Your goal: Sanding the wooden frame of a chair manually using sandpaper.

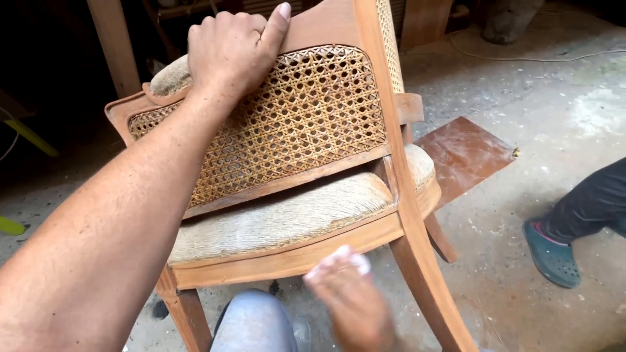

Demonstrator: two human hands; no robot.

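The dusty concrete floor [561,117] bears the wooden chair [293,215], a brown board [464,155] and a white cable [521,58].

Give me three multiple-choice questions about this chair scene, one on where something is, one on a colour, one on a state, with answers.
1. Where is the left hand?
A. on the floor
B. on top of the chair's cane side panel
C. on the shoe

2. What colour is the shoe at the right?
A. teal
B. red
C. white

3. How does the right hand look?
A. sharp and flat on the seat cushion
B. hidden
C. blurred, at the seat rail, with something pale at the fingertips

Answers:
1 B, the fingers curl over the panel's top edge.
2 A, it is a teal perforated clog.
3 C, the hand is smeared just below the rail.
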